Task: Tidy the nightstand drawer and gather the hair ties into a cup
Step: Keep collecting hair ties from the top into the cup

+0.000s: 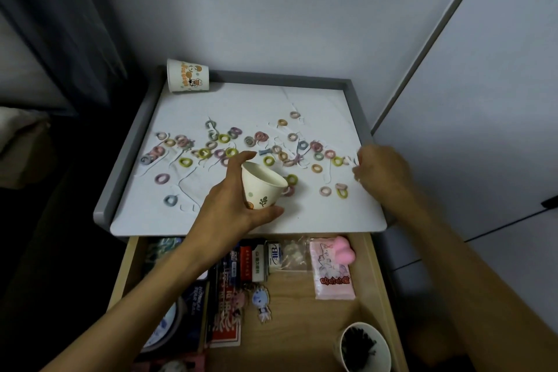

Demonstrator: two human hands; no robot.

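Gripping a small paper cup (261, 187), the left hand (238, 199) has its thumb along the upper side and its fingers wrapped beneath. The cup is tipped over, mouth facing up and to the right, low over the front middle of the nightstand top (241, 100). A green tie and a pink one lie just beside the cup's rim on its right. The rest of the hair ties (224, 138) are strewn in a loose band across the white top, from the left edge to the right, mostly beyond the cup. The right hand (383, 172) is at the right edge of the top with its fingers curled; it is blurred, so whether it pinches a tie cannot be told, though several ties lie just by its fingertips. A second paper cup (187, 79) lies on its side in the back left corner. Below the top the drawer (302, 296) stands open, with a pink pouch (332, 269), small boxes and a dark-filled cup (363, 347) inside
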